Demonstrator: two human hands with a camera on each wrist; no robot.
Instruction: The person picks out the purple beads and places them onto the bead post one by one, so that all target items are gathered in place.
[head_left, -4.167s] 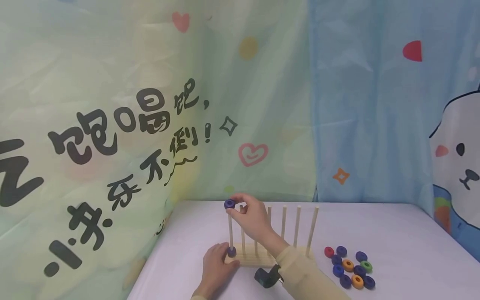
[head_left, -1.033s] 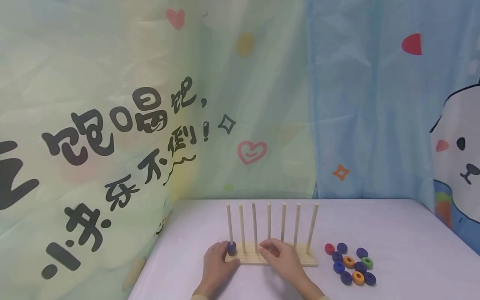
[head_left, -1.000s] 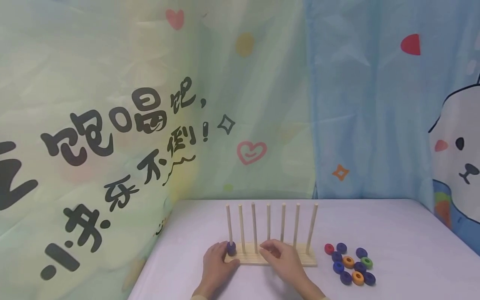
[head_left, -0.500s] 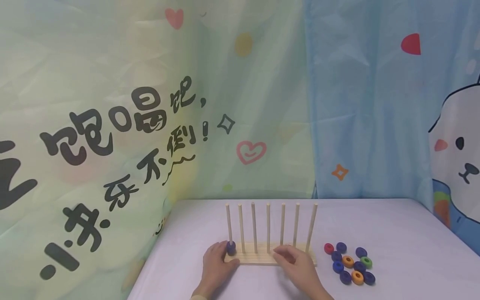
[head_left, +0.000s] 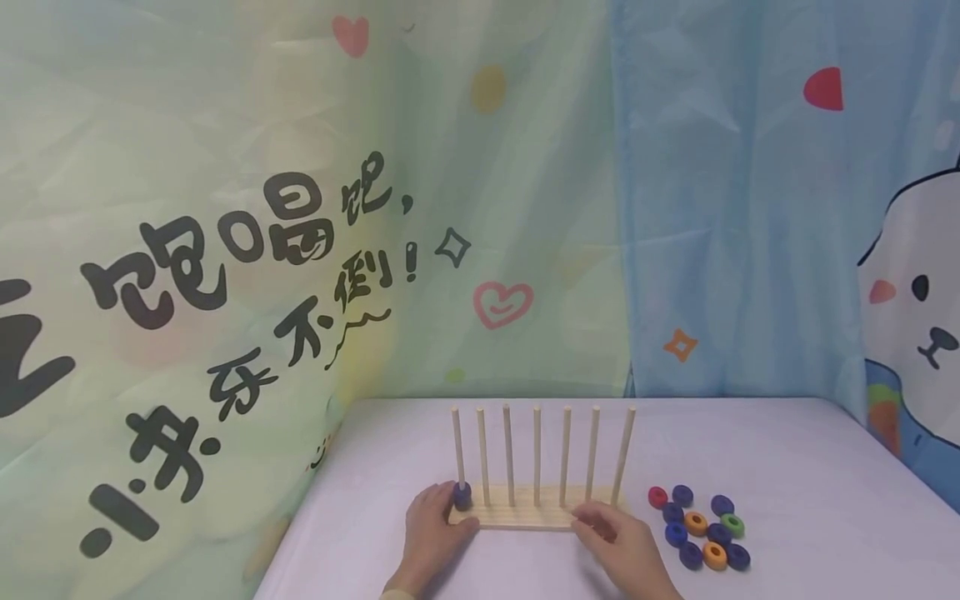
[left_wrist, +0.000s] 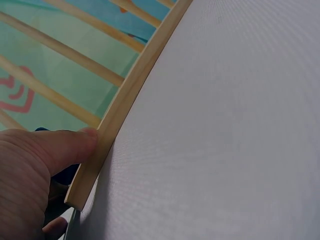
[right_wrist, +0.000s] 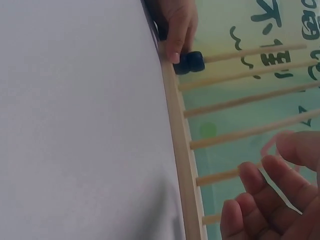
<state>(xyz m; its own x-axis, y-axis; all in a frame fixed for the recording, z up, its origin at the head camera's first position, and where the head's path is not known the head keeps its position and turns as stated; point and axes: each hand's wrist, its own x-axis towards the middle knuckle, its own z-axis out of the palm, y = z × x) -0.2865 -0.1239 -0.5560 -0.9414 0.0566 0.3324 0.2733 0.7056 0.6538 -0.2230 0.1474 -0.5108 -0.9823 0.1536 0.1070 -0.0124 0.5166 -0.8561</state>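
A wooden peg stand (head_left: 525,518) with a row of several upright pegs lies across the table in the head view. On its leftmost peg two dark blue ring beads (head_left: 462,497) are stacked at the bottom. My left hand (head_left: 433,532) grips the base's left end; the left wrist view has its thumb (left_wrist: 75,147) pressed on the front edge. Near the stand's right end hovers my right hand (head_left: 624,546), its fingers (right_wrist: 252,180) loosely bent with nothing between them. The right wrist view shows it apart from the pegs' base.
Right of the stand lies a loose group of beads: several dark blue ones (head_left: 691,556), two orange (head_left: 715,556), one red (head_left: 657,497) and one green (head_left: 732,525). A printed curtain (head_left: 525,208) hangs behind the white table (head_left: 810,500).
Earlier my right hand held a blue bead at the leftmost peg's top; that bead now sits on the lower one. The right hand has since moved rightward along the stand. The left stays put.
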